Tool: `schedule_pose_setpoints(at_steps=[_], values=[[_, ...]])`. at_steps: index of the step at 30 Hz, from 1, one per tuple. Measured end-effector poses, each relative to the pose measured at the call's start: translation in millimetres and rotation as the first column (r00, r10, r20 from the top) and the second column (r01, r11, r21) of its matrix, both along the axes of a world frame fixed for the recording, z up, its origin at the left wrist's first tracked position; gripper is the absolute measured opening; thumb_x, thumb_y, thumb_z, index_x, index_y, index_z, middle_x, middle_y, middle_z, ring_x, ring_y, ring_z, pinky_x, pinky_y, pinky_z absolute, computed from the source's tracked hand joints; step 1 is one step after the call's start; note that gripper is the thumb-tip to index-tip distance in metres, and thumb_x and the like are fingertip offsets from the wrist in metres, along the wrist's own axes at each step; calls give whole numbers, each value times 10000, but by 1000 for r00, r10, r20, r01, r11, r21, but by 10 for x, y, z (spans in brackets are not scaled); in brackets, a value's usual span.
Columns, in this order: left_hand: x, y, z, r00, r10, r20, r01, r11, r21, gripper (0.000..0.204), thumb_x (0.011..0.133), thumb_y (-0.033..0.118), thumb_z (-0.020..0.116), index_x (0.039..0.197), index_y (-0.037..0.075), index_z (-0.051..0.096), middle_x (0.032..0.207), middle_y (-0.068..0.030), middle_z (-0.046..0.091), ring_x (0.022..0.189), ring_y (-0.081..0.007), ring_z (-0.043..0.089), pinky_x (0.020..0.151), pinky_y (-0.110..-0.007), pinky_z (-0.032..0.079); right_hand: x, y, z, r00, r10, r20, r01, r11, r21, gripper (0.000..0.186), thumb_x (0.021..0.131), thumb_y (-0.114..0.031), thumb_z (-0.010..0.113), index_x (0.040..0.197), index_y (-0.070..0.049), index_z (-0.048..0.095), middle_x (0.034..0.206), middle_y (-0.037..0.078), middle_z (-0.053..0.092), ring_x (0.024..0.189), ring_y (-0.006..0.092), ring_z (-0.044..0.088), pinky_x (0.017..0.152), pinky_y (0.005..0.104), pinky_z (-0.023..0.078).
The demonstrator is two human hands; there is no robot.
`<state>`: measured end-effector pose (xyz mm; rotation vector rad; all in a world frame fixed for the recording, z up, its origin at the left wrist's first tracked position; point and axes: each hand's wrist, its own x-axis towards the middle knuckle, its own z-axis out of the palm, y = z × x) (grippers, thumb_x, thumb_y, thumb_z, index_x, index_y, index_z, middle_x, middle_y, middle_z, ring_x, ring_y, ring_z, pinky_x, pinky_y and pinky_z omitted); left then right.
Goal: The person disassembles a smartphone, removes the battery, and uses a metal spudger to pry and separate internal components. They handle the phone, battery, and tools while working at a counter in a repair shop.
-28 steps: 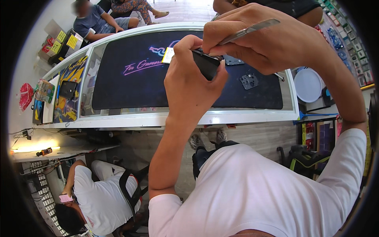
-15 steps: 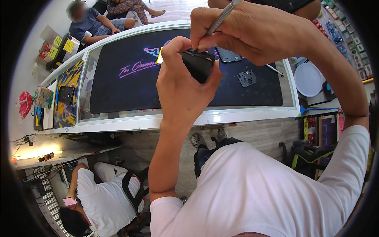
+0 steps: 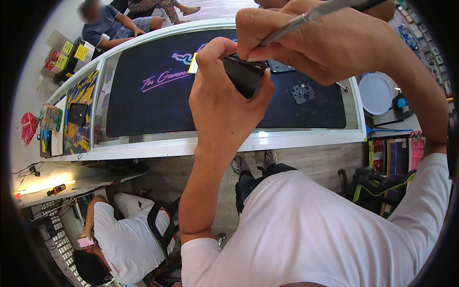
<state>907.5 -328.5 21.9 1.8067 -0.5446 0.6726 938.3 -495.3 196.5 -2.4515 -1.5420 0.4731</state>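
Note:
My left hand is raised over the counter with its fingers wrapped round a black phone body, tilted so that its smooth dark side shows. My right hand pinches silver tweezers with a ridged grip. Their tip is hidden behind its fingers, at the upper edge of the phone body. Beyond my hands, a dark phone part lies partly covered on the mat. To its right-front is a small dark phone plate with holes. A yellow-and-white piece shows beside my left fingers.
A black printed desk mat covers the white-framed glass counter. Another phone lies at the left end, near boxes. A white round lid is at the right. Two people sit beyond the counter; another sits at lower left.
Both hands have shifted slightly up and right in the picture. The tweezers lean lower, more toward the right, while both hands keep their holds.

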Motion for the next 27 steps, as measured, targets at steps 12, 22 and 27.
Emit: schedule_pose_setpoints(at_steps=[12,22,27], values=[[-37,40,-35,1000,-23,7,23,1000,-2,682,793,141,902,1292,83,441,1133,-115,638,948,-328,706,825,-421,571,311,-185,-294,999,15,-49,-2,965,262,189,1121,-137,504,1186,39,526,826,163,682,736,294,724,686,396,573],[-54,62,-32,998,-47,29,48,998,-36,685,787,96,904,1283,81,433,1140,-110,632,965,-315,712,851,-406,570,87,-157,-368,918,-135,-372,288,873,394,323,1147,-264,481,1189,51,536,920,178,715,863,239,750,764,337,607],[-58,105,-31,999,-39,13,39,999,-2,700,813,85,900,1317,65,414,1180,-140,619,1003,-252,705,894,-350,566,-40,-36,-200,955,-165,-247,261,863,432,306,1141,-260,507,1196,39,545,966,145,658,863,231,685,754,366,540]])
